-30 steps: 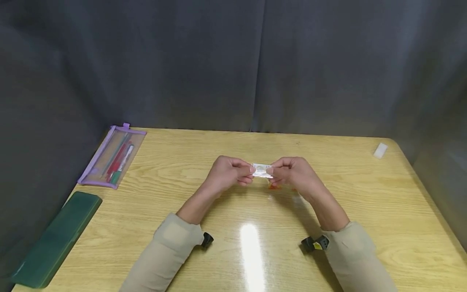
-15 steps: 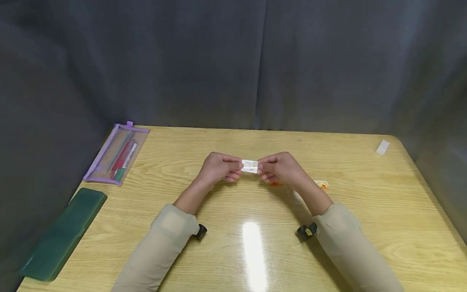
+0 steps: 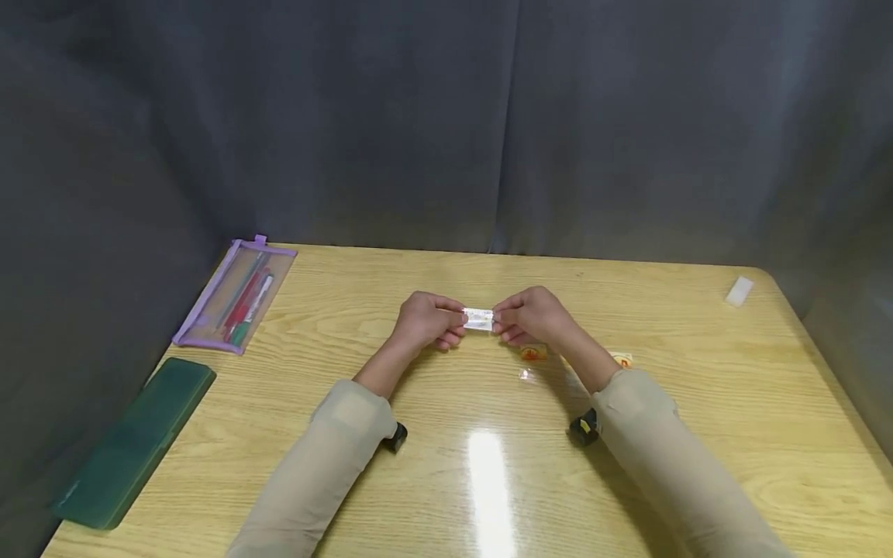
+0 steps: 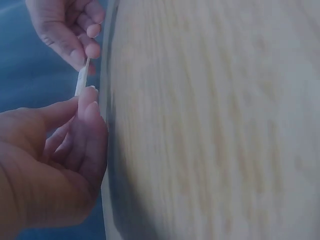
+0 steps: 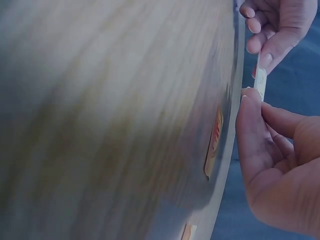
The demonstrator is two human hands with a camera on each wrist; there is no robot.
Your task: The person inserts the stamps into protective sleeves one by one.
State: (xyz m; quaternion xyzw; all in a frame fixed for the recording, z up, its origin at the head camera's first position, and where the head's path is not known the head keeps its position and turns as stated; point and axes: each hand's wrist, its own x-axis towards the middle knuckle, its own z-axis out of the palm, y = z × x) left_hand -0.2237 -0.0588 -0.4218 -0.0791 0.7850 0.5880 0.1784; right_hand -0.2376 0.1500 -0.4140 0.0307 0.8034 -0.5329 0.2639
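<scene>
Near the middle of the table, both hands hold a small, thin white rectangular strip with faint print and a glossy surface. The left hand pinches its left end between thumb and index finger. At the opposite end, the right hand grips it the same way. Seen edge-on in the left wrist view, the strip is flat and narrow, its ends covered by fingertips. Below the right hand lies an orange-and-yellow printed piece; a similar piece lies beyond the right forearm, partly covered by it.
A clear scrap lies near the orange piece. At the left are a purple-edged zip pouch with pens inside and a long dark green case. A white block sits at the back right. Dark curtains surround the table.
Both hands have shifted left over the table with the strip, uncovering the orange pieces by the right hand and forearm. The strip stays pinched at both ends. The head view has shifted slightly.
</scene>
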